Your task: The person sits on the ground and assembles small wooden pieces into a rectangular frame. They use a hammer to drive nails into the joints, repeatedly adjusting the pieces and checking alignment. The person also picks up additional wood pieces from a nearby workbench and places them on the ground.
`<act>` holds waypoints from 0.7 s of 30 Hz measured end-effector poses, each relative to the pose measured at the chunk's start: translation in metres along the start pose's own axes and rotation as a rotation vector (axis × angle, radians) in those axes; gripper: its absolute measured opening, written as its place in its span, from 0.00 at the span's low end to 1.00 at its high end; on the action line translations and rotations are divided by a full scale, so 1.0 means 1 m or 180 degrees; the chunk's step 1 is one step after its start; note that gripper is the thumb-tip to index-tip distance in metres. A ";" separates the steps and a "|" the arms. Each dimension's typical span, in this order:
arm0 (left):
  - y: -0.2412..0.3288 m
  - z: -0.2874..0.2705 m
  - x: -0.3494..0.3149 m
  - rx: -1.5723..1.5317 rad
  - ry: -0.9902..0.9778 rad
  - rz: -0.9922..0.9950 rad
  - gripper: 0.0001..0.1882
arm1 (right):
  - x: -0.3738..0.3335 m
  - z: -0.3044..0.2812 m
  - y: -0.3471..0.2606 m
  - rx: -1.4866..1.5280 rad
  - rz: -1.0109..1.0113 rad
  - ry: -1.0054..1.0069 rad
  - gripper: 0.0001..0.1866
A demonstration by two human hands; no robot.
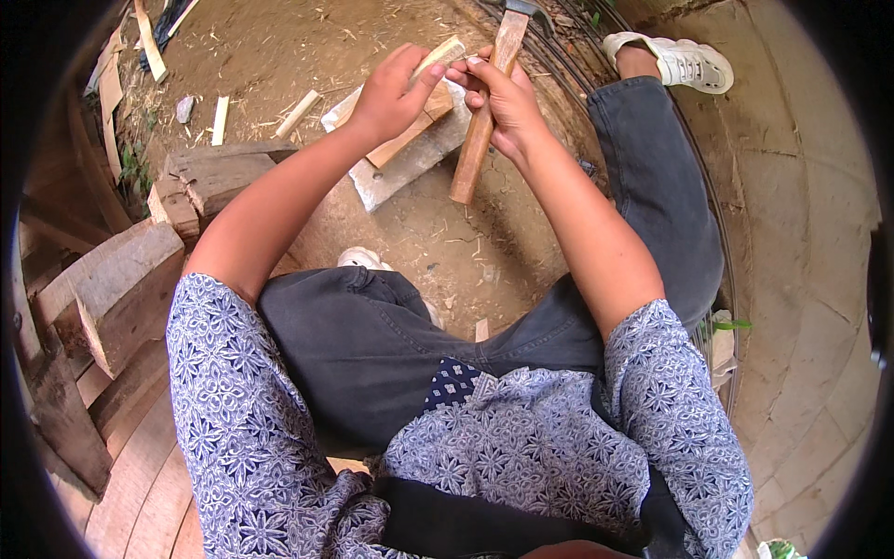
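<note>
Hammer (pixel 480 130) sits top centre, handle clenched in my right hand (pixel 507 107). Left hand (pixel 386 93) pinches a small wood strip (pixel 442 54) over the grey board (pixel 410 158). Strip not nailed yet, looks barely begun.

The person wears a short-sleeved shirt (pixel 521 447) in blue and white with a dense floral and star pattern, and a small dark patch with white dots at its front. Dark grey trousers (pixel 372 345) cover both legs. The shoes (pixel 684 61) are white with thick soles and laces; the forearms are bare.
</note>
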State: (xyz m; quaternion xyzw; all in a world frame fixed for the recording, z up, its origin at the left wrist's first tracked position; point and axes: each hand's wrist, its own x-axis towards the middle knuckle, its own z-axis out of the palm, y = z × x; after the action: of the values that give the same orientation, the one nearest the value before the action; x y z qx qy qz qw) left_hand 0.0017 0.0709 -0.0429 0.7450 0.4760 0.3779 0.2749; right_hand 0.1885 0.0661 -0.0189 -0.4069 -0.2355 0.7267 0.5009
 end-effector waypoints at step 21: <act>-0.052 -0.028 -0.037 0.1685 -0.1571 -0.1033 0.24 | -0.031 -0.015 -0.057 -0.3325 0.1211 -0.0659 0.33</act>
State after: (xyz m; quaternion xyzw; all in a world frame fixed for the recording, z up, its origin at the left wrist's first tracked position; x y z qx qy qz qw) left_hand -0.0569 0.0583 -0.0782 0.7736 0.5882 0.0034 0.2356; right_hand 0.2369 0.0592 0.0267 -0.5626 -0.5342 0.6273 0.0675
